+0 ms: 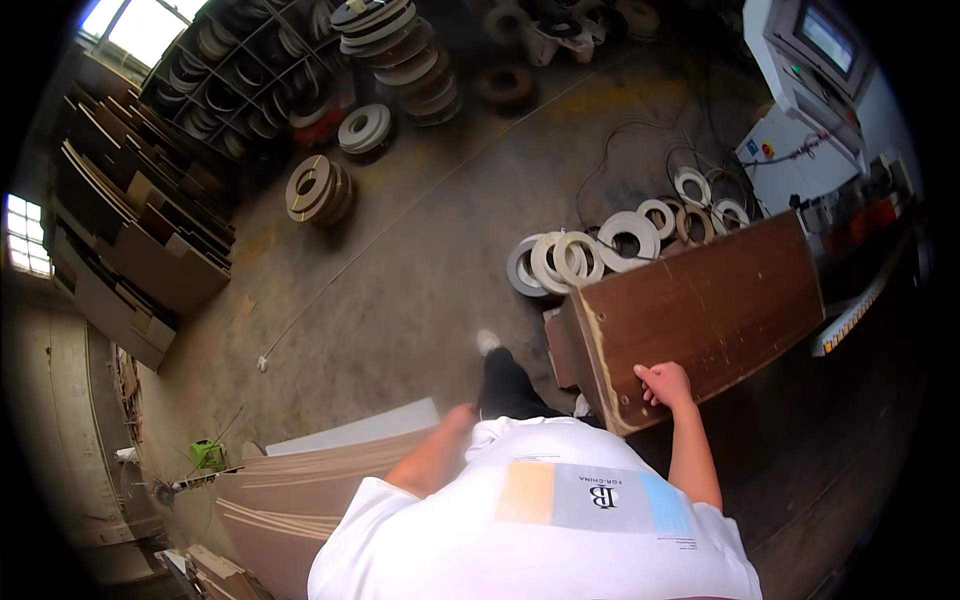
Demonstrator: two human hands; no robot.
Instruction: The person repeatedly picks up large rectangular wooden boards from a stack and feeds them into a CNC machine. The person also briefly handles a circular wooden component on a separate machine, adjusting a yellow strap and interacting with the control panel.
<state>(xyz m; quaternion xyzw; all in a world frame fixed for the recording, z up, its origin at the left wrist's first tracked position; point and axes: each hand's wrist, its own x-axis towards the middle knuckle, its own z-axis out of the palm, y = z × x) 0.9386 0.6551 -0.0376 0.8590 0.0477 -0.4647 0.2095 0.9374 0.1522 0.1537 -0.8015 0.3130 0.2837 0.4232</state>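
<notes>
Your right hand (665,384) grips the near end of the brown board (705,305), lifted off the floor. Your left hand (461,413) hangs low by the board pile (290,490); open or closed, I cannot tell.

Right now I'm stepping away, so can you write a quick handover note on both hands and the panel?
Right hand: fingers curled over the near corner edge of the dark brown rectangular wooden panel, gripping it.
Left hand: low by the hip, mostly hidden; whether it holds anything cannot be told.
Panel: tilted, far end toward the white machine cabinet; white rolls of edge banding lie on the floor beside it.
Pale boards are stacked at the left.
Done: panel in hand. Left: it is not yet set down.
</notes>
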